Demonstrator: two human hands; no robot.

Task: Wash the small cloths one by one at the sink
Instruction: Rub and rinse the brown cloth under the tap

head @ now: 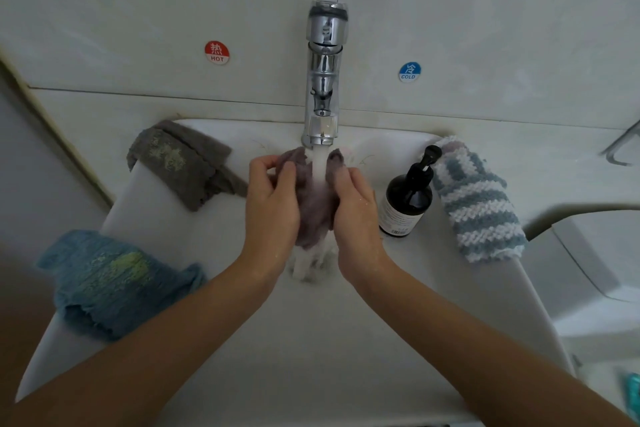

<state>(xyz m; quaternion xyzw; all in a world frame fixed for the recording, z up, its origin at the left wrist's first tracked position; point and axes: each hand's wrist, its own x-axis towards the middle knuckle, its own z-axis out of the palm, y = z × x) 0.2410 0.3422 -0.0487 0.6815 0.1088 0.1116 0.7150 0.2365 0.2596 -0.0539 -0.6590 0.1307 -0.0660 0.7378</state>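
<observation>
Head view, nearest: two bare forearms are seen reaching up from the bottom edge over the white sink (242, 340).
Left rim, near: a blue cloth (110, 282) with a yellowish stain is draped over the sink edge.
Hands: a purple-grey cloth (317, 208) is held between them; the left hand (272, 204) is curled on its left side, thumb pinching the top edge; the right hand (356, 210) is gripping the right side.
Task thing: this cloth is directly under the running water (320, 166), wet, over the basin.
Right rim: a dark pump bottle (407, 196) is set just beside the right hand; its label print is too small to be read.
Right rim, beyond: a blue-and-white striped cloth (479, 204) is laid over the edge.
Left rim, far: a grey cloth (183, 163), stained, is draped at the corner.
Far: a chrome faucet (323, 80) is mounted at the back.
Wall writing: a red sticker (216, 52) is read "HOT"; a blue sticker (409, 72) "COLD".
Risk: the bottle could be knocked over by the right elbow or wrist during scrubbing.
Risk: splash off the bunched cloth could wet the rim; draped cloths could be dragged into the basin.
</observation>
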